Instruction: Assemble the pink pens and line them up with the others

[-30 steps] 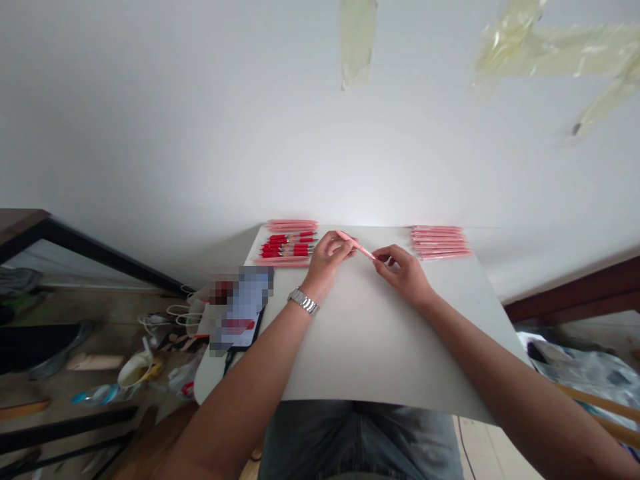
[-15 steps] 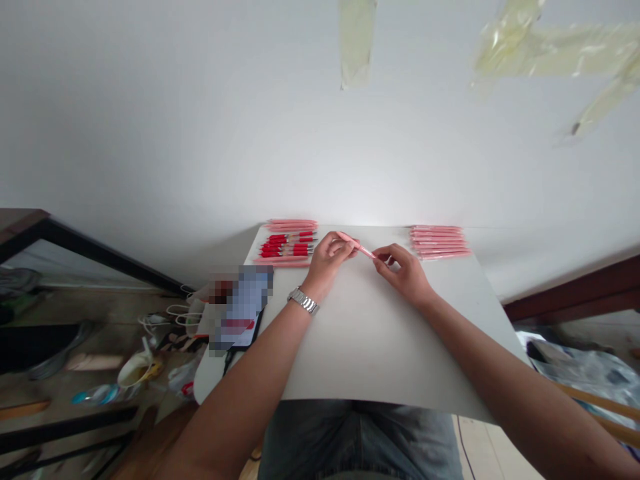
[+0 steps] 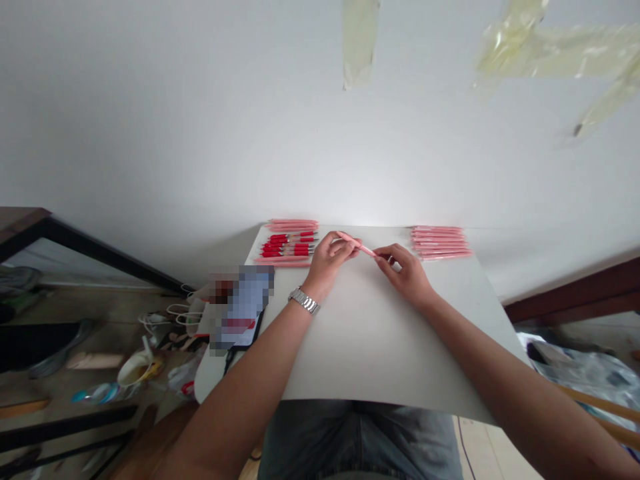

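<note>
A slim pink pen (image 3: pixel 367 251) slants down to the right between my two hands, above the white table. My left hand (image 3: pixel 331 257), with a metal watch on the wrist, is closed around its upper left part. The fingertips of my right hand (image 3: pixel 404 270) pinch its lower right end. To the left lie several red pens (image 3: pixel 287 249) with clear middles and dark tips, with pink pen pieces (image 3: pixel 293 225) behind them and more in front. On the right, a row of pink pens (image 3: pixel 439 242) lies side by side.
A phone (image 3: pixel 245 310), its screen blurred out, rests at the left edge of the white table (image 3: pixel 380 353), with a cable attached. A wall (image 3: pixel 320 133) with strips of tape rises behind. Bottles, a cup (image 3: pixel 134 370) and cords lie below on the left; plastic bags (image 3: pixel 590 377) sit at the right.
Both hands stay almost in place on the pink pen. The whole view has shifted very slightly.
</note>
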The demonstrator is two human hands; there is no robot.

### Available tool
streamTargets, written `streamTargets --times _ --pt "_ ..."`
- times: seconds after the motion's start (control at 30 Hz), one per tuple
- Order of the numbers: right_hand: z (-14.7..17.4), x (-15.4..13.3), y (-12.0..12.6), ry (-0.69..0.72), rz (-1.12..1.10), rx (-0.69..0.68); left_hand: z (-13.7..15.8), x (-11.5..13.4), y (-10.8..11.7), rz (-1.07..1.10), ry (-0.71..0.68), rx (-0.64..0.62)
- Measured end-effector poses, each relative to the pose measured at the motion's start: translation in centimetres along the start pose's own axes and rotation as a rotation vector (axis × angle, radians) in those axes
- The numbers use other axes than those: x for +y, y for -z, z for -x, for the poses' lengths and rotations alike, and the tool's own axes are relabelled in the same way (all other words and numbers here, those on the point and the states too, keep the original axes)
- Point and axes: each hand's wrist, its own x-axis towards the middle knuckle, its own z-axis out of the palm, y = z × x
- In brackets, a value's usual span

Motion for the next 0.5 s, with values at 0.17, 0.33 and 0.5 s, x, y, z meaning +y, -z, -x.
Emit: streamTargets --times 0.17,0.33,0.5 --pt "0.04 0.13 -0.02 0.002 0.006 0.002 -0.08 -0.20 0.14 -0.006 -0.011 0.004" --pt "0.03 0.28 -0.07 0.004 0.006 0.005 -0.11 -0.24 0.23 -0.023 -0.014 0.012" --pt "-0.07 0.23 -0.04 0.007 0.010 0.009 -0.14 -0.08 0.20 -0.024 -0.014 0.013"
